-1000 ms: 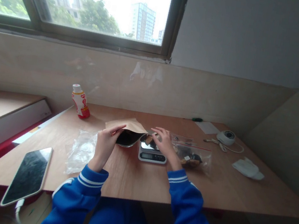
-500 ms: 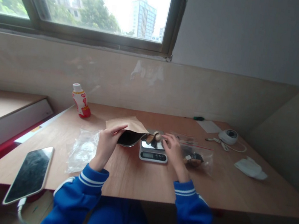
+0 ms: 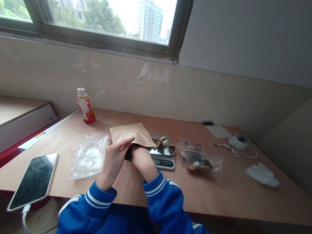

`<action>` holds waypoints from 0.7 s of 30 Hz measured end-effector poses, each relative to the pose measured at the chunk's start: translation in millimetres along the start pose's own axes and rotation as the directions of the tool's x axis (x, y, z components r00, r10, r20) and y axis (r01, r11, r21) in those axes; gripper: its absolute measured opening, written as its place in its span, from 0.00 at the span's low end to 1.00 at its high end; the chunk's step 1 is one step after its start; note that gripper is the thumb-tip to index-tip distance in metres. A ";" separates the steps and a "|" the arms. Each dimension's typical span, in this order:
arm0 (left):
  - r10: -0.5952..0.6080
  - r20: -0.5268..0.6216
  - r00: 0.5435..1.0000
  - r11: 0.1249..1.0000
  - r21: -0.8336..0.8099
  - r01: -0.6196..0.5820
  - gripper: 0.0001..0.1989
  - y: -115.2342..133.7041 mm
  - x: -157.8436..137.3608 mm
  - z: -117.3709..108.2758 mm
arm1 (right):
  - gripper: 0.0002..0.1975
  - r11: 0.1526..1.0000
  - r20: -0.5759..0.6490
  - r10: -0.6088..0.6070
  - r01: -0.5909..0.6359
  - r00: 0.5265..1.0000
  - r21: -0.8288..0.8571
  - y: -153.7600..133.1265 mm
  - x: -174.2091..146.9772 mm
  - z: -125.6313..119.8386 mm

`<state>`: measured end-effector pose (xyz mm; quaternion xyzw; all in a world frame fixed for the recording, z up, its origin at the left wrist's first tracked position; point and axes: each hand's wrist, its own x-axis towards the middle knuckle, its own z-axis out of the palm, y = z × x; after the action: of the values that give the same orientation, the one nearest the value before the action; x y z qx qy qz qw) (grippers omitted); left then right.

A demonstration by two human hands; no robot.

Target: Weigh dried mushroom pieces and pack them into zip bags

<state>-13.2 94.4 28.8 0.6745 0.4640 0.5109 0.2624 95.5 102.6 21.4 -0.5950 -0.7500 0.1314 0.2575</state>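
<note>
My left hand (image 3: 115, 158) grips the near edge of a brown paper pouch (image 3: 132, 133), holding its dark mouth toward me. Into that mouth reaches my right hand (image 3: 142, 160), its fingers hidden inside the pouch. Just right of the pouch sits a small kitchen scale (image 3: 164, 162) with a display on its front. Several pieces lie on its plate: brown and dark dried-looking bits (image 3: 171, 149) and a pale round one (image 3: 164, 141). The pouch covers the scale's left part.
Right of the scale lie clear zip bags (image 3: 215, 167) with dark pieces inside. A crumpled plastic bag (image 3: 88, 157), a phone (image 3: 34, 180) on a cable and a bottle (image 3: 86, 107) stand to the left. A white camera (image 3: 238, 142) and a mask (image 3: 262, 175) are far right.
My right hand has left the pieces on the scale and moved left and down into the pouch's mouth. My left hand keeps hold of the pouch.
</note>
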 end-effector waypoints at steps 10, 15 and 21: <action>0.005 -0.012 1.000 0.999 0.044 -0.005 0.13 -0.9 -5.6 -9.2 | 0.14 0.986 -0.060 0.148 -0.152 0.987 -0.068 -15.8 -5.4 6.0; -0.046 -0.003 0.999 0.999 0.022 0.046 0.14 4.5 -0.5 -11.4 | 0.16 0.981 -0.036 0.169 -0.172 0.985 -0.088 -19.7 -25.9 -2.1; -0.019 -0.004 1.000 0.999 0.034 0.019 0.13 -0.1 0.0 -7.0 | 0.17 0.978 -0.022 0.191 -0.192 0.981 -0.085 -15.1 -25.0 -0.1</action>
<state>-19.8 93.5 31.0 0.6736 0.4794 0.5016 0.2547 87.0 74.7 23.4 -0.6759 -0.6925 0.1187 0.2227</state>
